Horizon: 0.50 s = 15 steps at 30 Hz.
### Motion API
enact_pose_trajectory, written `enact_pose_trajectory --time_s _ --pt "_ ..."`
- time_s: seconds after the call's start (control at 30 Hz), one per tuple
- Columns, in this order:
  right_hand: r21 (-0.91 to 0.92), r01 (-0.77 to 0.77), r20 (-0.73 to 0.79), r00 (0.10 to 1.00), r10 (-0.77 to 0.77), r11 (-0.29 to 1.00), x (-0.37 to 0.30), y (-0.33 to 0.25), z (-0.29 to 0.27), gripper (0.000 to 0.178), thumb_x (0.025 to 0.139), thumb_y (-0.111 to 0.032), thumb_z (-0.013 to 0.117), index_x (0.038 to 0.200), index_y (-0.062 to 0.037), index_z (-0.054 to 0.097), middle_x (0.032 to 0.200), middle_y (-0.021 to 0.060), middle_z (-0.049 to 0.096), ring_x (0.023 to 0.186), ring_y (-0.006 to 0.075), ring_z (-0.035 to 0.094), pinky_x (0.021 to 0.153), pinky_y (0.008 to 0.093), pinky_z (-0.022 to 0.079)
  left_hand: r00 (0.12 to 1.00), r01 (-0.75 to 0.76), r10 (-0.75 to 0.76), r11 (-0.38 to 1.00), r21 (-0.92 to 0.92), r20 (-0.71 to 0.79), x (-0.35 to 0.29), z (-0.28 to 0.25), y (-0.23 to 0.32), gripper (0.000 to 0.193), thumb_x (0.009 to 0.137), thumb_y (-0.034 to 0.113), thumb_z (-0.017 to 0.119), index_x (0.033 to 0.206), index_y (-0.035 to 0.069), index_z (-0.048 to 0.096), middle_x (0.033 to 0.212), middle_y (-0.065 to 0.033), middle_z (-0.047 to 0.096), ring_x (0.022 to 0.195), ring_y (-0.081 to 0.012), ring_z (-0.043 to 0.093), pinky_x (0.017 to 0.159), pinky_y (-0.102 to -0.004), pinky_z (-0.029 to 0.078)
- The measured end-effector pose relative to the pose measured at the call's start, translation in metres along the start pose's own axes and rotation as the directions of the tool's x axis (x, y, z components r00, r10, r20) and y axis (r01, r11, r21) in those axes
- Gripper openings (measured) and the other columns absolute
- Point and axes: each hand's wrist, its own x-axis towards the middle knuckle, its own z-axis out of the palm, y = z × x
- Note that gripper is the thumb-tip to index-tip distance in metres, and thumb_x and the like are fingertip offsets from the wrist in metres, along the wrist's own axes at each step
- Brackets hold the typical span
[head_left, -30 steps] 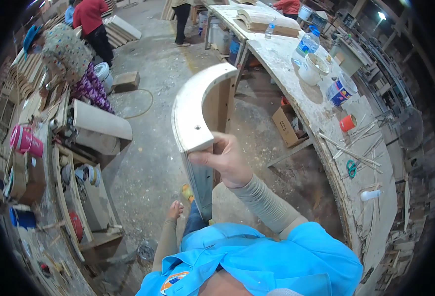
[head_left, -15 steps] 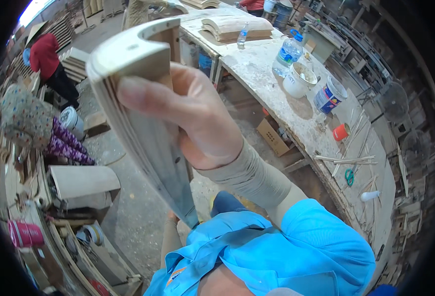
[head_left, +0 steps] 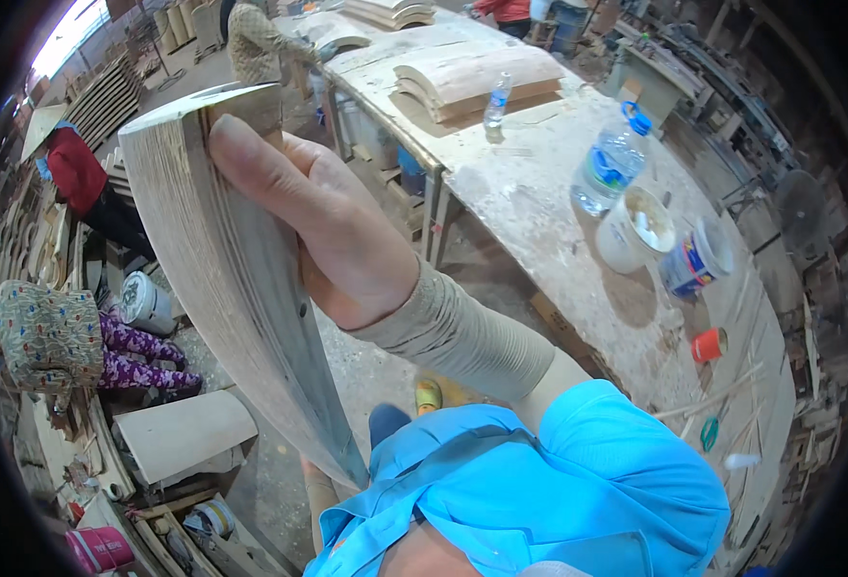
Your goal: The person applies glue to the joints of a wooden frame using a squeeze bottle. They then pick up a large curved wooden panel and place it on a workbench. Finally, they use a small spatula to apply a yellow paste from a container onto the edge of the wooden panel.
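Note:
My right hand [head_left: 337, 216] grips a long curved piece of laminated wood [head_left: 222, 231] near its upper end. The thumb presses on the layered edge, and the other fingers go behind the piece. Its pale, grainy outer face bulges to the left, while the narrow lower end comes down near my blue shirt. Small dark holes show on its side. Only a sliver of my left hand [head_left: 312, 468] appears beside that lower end, hanging low; its fingers are hidden.
On the dusty worktable [head_left: 530, 197] at right are curved panels [head_left: 477, 82], a water jug [head_left: 611, 163], two buckets, a red cup [head_left: 709, 344], green scissors [head_left: 710, 433] and thin sticks. Two people work at left, near a curved board [head_left: 188, 433] and a pink container [head_left: 100, 549].
The curved wood has moved left and turned, so more of its broad outer face shows and less of its upper end. My right hand keeps its hold; the view has shifted.

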Motion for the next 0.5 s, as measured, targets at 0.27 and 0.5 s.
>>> enact_pose_trajectory --time_s 0.27,0.5 --pt "-0.332 0.225 0.2 0.966 -0.165 0.916 0.088 0.015 -0.129 0.064 0.095 -0.046 0.05 0.138 -0.0028 0.03 0.128 0.0091 0.047 0.112 0.0163 0.046 0.096 0.0299 0.037 0.997 -0.059 0.055 0.996 -0.067 -0.055 0.08 0.078 0.104 0.062 0.094 0.053 0.035 0.132 0.006 0.047 0.129 -0.0135 0.055 0.111 -0.0291 0.057 0.094 -0.0468 0.045" --pt "0.023 -0.061 -0.478 0.876 0.065 0.998 0.142 0.053 -0.259 0.079 0.091 -0.06 0.047 0.142 -0.0017 0.032 0.138 0.009 0.043 0.125 0.017 0.042 0.104 0.0315 0.033 0.996 -0.068 0.07 0.997 -0.032 0.048 0.203 0.155 0.217 0.062 0.094 0.052 0.035 0.131 0.005 0.048 0.129 -0.0133 0.055 0.113 -0.0292 0.056 0.096 -0.0467 0.045"
